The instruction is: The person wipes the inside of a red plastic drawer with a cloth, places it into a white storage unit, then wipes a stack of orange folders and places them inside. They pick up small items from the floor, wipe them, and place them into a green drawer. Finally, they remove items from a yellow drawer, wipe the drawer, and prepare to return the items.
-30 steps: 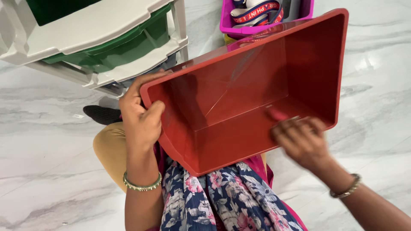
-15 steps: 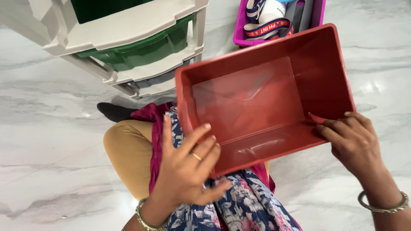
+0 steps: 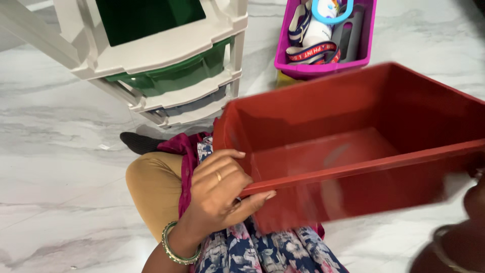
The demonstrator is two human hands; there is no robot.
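One red plastic bin (image 3: 364, 146). One magenta basket (image 3: 366, 48) on the floor, with one blue ring (image 3: 331, 12) and one striped strap (image 3: 313, 52) showing inside. One grey drawer rack (image 3: 166, 50) holding two green drawers (image 3: 172, 76). Two hands, the left hand (image 3: 220, 192) and the right hand (image 3: 472, 202).

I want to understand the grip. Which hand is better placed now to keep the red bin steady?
Probably the left. The left hand clasps the near-left corner of the red bin, fingers over the rim and thumb beneath. The right hand sits blurred at the frame's edge, so its grip cannot be judged.
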